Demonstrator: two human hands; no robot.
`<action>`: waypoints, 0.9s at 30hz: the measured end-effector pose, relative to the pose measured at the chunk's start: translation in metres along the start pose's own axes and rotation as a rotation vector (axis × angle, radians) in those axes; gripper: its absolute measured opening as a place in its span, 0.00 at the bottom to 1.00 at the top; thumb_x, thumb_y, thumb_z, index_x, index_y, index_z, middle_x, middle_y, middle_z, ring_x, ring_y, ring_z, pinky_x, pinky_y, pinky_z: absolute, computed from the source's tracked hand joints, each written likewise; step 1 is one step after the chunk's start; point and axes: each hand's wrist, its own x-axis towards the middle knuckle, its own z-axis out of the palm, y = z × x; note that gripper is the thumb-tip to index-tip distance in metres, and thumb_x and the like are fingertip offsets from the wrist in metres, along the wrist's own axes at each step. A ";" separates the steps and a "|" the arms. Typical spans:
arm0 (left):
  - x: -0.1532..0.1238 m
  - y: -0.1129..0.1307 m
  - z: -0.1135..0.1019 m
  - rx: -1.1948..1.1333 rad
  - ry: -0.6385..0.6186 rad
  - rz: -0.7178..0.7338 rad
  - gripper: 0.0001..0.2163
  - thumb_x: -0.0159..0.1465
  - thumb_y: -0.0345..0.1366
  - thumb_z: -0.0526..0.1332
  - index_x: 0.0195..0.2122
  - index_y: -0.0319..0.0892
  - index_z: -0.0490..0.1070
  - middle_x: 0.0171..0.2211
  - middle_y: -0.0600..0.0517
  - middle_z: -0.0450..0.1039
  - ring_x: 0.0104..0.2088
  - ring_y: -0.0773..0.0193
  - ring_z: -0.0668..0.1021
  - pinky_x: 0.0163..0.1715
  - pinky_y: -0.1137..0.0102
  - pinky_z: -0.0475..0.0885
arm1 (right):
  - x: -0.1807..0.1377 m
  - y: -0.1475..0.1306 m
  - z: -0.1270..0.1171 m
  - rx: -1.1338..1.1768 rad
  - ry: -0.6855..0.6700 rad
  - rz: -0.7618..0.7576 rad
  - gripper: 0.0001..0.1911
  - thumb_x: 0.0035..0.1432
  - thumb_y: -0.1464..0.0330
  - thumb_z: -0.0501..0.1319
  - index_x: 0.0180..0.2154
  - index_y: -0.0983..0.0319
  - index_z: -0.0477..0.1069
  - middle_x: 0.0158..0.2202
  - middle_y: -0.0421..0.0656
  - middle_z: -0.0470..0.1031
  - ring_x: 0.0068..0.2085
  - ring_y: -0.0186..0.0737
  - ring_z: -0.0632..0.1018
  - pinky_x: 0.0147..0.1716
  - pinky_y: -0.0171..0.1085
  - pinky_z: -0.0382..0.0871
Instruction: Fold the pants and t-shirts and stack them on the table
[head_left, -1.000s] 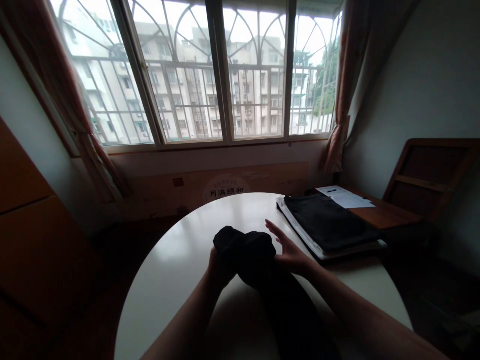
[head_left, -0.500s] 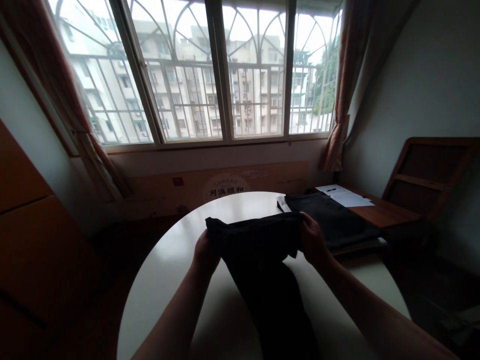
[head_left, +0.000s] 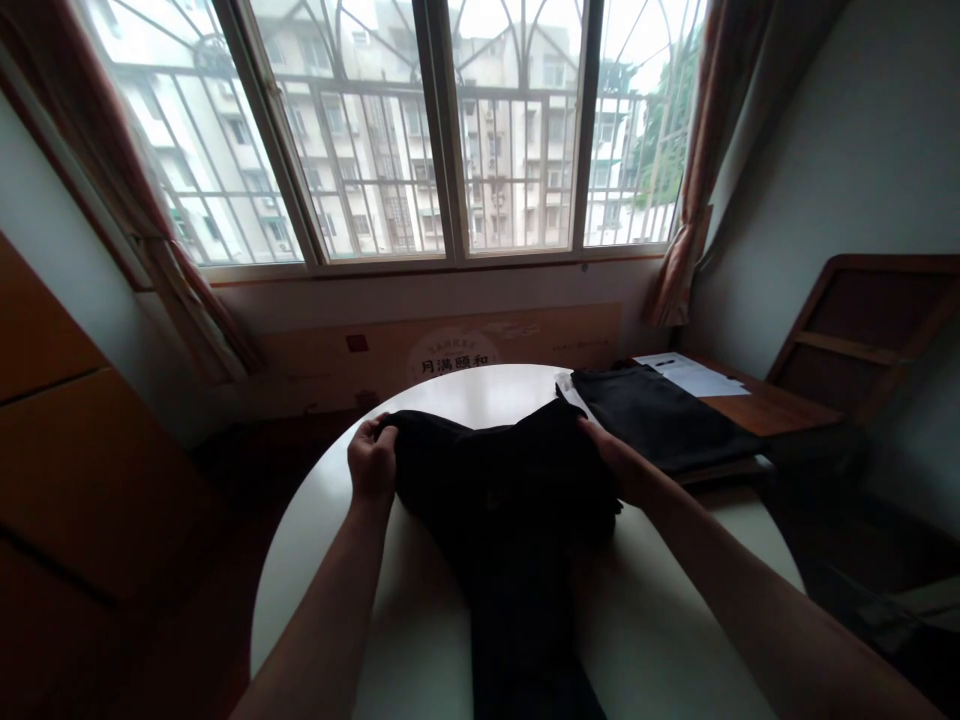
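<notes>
Fingers (head_left: 369, 432) of the left hand (head_left: 373, 462) curl shut on the upper left corner of a black garment (head_left: 502, 485), knuckles raised, thumb side toward the window (head_left: 450, 130). The right hand (head_left: 619, 462) closes on the opposite corner, its fingertips sunk into the fabric, wrist low to the table.

Seen from the head camera, the garment lies across the middle of a round white table (head_left: 337, 600). Its top edge is pulled wide between the two hands and sags a little at the centre. The cloth is matte and creased, and a long narrow length runs down toward the person and out of the bottom of the frame. Both bare forearms reach in from the lower corners and angle toward each other.

Half a second earlier the hands were closer together and held the cloth up off the tabletop; now they are farther apart and the top edge is down on the surface. A second ago the fabric was a bunched ball in the left hand.

Just beside the right hand, a folded dark cloth (head_left: 664, 425) rests at the table's right edge. Beyond it, white papers (head_left: 694, 378) lie on a wooden desk (head_left: 757, 410). A printed cardboard box (head_left: 450, 355) stands under the sill.
</notes>
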 end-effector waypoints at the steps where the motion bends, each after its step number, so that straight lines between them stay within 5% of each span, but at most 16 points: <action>1: -0.002 0.000 0.000 0.074 -0.053 0.044 0.07 0.49 0.39 0.61 0.27 0.44 0.64 0.22 0.58 0.62 0.23 0.68 0.66 0.25 0.73 0.62 | 0.003 0.004 -0.001 -0.135 0.045 -0.030 0.25 0.64 0.49 0.53 0.33 0.61 0.76 0.29 0.48 0.79 0.34 0.46 0.79 0.36 0.40 0.73; 5: -0.013 -0.005 0.005 0.479 -0.186 0.188 0.07 0.51 0.33 0.59 0.32 0.45 0.66 0.25 0.55 0.68 0.27 0.62 0.71 0.31 0.70 0.66 | 0.012 0.022 -0.001 -0.661 0.197 -0.279 0.22 0.60 0.50 0.59 0.34 0.63 0.77 0.34 0.49 0.81 0.38 0.50 0.79 0.41 0.43 0.71; 9: -0.025 -0.020 0.018 0.860 -0.409 0.143 0.18 0.56 0.31 0.60 0.49 0.44 0.70 0.38 0.46 0.79 0.39 0.53 0.79 0.40 0.65 0.69 | 0.014 0.042 0.006 -0.648 0.099 -0.337 0.18 0.57 0.59 0.62 0.45 0.61 0.78 0.42 0.47 0.82 0.43 0.51 0.80 0.43 0.42 0.70; 13: -0.030 -0.030 0.025 1.041 -0.678 0.195 0.11 0.59 0.33 0.60 0.42 0.45 0.76 0.44 0.45 0.81 0.46 0.50 0.80 0.44 0.63 0.69 | 0.013 0.052 0.013 -0.694 0.035 -0.334 0.14 0.53 0.64 0.64 0.42 0.58 0.80 0.40 0.43 0.83 0.42 0.50 0.80 0.43 0.40 0.69; 20: -0.031 -0.019 0.023 0.996 -0.622 0.247 0.08 0.64 0.36 0.58 0.40 0.43 0.76 0.41 0.44 0.81 0.43 0.51 0.80 0.43 0.64 0.71 | 0.012 0.044 0.014 -0.836 -0.016 -0.321 0.15 0.56 0.65 0.59 0.43 0.59 0.79 0.42 0.44 0.83 0.42 0.50 0.80 0.41 0.39 0.68; 27: -0.032 -0.023 0.025 0.814 -0.441 0.540 0.16 0.60 0.27 0.56 0.48 0.41 0.73 0.48 0.44 0.78 0.51 0.52 0.78 0.63 0.57 0.62 | 0.010 0.044 0.018 -0.814 0.006 -0.369 0.14 0.57 0.64 0.60 0.43 0.58 0.80 0.40 0.43 0.83 0.41 0.48 0.80 0.41 0.37 0.69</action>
